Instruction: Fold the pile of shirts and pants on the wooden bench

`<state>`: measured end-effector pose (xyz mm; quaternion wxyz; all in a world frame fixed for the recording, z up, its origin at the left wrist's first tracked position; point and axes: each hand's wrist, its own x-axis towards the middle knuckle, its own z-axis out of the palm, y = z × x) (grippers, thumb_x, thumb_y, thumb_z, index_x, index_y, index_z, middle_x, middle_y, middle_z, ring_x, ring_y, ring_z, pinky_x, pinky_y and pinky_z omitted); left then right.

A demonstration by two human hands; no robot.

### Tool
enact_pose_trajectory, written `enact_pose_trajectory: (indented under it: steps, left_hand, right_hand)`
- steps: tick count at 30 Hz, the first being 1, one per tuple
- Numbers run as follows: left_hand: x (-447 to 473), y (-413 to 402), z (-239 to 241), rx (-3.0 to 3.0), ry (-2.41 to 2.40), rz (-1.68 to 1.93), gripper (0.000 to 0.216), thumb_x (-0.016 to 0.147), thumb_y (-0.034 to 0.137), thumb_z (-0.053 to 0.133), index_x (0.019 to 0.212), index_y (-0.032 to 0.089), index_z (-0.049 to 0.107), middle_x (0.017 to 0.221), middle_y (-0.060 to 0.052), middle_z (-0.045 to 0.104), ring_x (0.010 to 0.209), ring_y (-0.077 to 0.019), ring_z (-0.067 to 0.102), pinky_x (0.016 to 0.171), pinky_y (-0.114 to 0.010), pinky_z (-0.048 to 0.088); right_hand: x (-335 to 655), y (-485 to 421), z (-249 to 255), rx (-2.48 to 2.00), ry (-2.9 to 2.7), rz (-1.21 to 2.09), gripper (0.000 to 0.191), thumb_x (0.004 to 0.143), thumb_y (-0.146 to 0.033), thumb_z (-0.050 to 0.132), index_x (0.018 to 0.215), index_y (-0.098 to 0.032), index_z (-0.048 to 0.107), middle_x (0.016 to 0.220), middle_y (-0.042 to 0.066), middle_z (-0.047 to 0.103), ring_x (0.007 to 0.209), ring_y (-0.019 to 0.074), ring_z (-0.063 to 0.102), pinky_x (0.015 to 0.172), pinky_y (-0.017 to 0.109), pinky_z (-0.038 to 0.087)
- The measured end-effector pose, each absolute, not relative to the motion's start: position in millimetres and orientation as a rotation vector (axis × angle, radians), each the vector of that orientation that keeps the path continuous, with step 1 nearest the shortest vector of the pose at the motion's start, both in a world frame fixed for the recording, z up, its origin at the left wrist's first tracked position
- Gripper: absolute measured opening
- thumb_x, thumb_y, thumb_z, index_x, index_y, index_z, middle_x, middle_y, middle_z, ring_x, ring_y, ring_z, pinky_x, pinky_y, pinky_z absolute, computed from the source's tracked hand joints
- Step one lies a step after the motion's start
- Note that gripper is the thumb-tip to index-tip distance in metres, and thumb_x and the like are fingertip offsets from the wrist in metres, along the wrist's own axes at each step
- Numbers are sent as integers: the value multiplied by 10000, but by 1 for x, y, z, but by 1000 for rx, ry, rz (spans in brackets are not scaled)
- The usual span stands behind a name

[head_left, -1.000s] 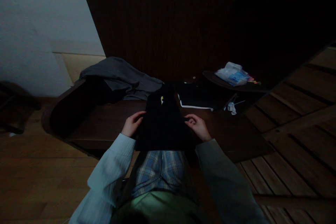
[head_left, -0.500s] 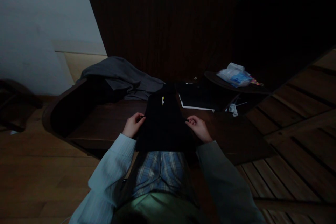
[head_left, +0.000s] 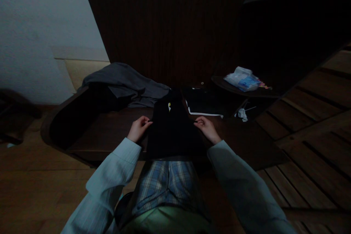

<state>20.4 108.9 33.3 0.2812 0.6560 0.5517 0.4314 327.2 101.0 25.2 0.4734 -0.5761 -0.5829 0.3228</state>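
A black garment [head_left: 174, 135] with a small white-and-yellow mark near its far end lies stretched across the dark wooden surface [head_left: 106, 128] in front of me. Its near edge reaches the front of that surface, above my plaid-clad lap. My left hand [head_left: 139, 128] pinches the garment's left edge between thumb and fingers. On the opposite edge, my right hand [head_left: 207, 128] pinches the cloth in the same way. The light is dim, so folds and the exact kind of garment cannot be made out.
Grey cloth [head_left: 128, 82] is heaped at the back left, over the curved side panel. Right of the garment lies a dark folded item with white edging [head_left: 204, 104]. A plastic packet [head_left: 242, 79] rests on a small shelf, with crumpled white paper [head_left: 242, 114] below it.
My view has shifted slightly. Both hands keep their pinch on the garment's edges, and its near part has moved a little to the right.
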Motion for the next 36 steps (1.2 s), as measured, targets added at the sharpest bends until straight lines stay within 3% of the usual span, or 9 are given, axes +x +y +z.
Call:
enact_pose_trajectory:
  steps: [3, 5, 9, 12, 15, 20, 24, 29, 36]
  left_hand:
    - [24, 104, 37, 1828, 1529, 1083, 225, 688, 393, 554, 764, 182, 555, 583, 30, 554, 567, -127, 529, 562, -222, 395]
    - [25, 100, 40, 1857, 1529, 1038, 324, 705, 406, 542, 933, 177, 560, 555, 48, 537, 534, -122, 516, 548, -218, 398]
    - [23, 97, 43, 1965, 1419, 1009, 541, 749, 379, 504, 1242, 178, 412, 663, 34, 601, 593, -122, 554, 630, -227, 440]
    - [21, 100, 40, 2024, 1329, 1034, 380, 779, 357, 444, 1097, 183, 557, 920, -36, 651, 837, -166, 596, 794, -268, 442]
    - [21, 102, 38, 2013, 1336, 1034, 300, 782, 348, 421, 920, 188, 633, 988, -48, 653, 952, -197, 579, 879, -300, 415]
    - [22, 103, 40, 1942, 1421, 1088, 349, 771, 363, 445, 1016, 174, 607, 1000, -58, 649, 953, -204, 578, 867, -297, 420]
    - [19, 95, 42, 1846, 1448, 1041, 521, 759, 429, 475, 1206, 162, 489, 799, -22, 646, 783, -171, 593, 750, -263, 446]
    - [12, 53, 44, 1708, 1306, 946, 628, 785, 439, 456, 1332, 169, 306, 603, 50, 517, 573, -104, 500, 594, -219, 423]
    - [20, -13, 25, 1577, 1338, 1162, 553, 738, 381, 569, 1241, 195, 432, 825, -10, 571, 676, -101, 508, 679, -224, 434]
  right_hand:
    - [326, 101, 20, -1423, -1405, 723, 252, 571, -377, 610, 715, -193, 515, 566, -40, 496, 531, 115, 477, 545, 262, 397]
    - [326, 100, 18, -1414, -1382, 704, 284, 578, -378, 610, 765, -197, 497, 571, -44, 499, 528, 117, 485, 543, 263, 405]
    - [326, 98, 16, -1395, -1372, 649, 247, 589, -361, 600, 709, -212, 443, 591, -34, 509, 550, 126, 501, 550, 263, 411]
    - [327, 96, 18, -1394, -1516, 612, 116, 652, -308, 512, 610, -208, 471, 598, -11, 529, 597, 145, 517, 596, 279, 416]
    - [326, 94, 23, -1391, -1636, 562, 133, 678, -243, 452, 603, -203, 555, 683, 18, 594, 715, 175, 556, 712, 318, 417]
    - [326, 95, 24, -1399, -1632, 604, 178, 689, -248, 464, 770, -206, 617, 792, 32, 617, 735, 170, 560, 714, 313, 426]
    - [326, 87, 21, -1427, -1501, 709, 358, 669, -318, 528, 1000, -185, 555, 740, 19, 577, 596, 136, 518, 593, 275, 430]
    - [330, 45, 25, -1416, -1466, 879, 457, 697, -421, 537, 1080, -173, 496, 651, -15, 544, 573, 127, 500, 552, 252, 402]
    - [330, -6, 28, -1370, -1437, 987, 502, 701, -382, 596, 1145, -208, 438, 835, 11, 574, 664, 122, 509, 621, 260, 410]
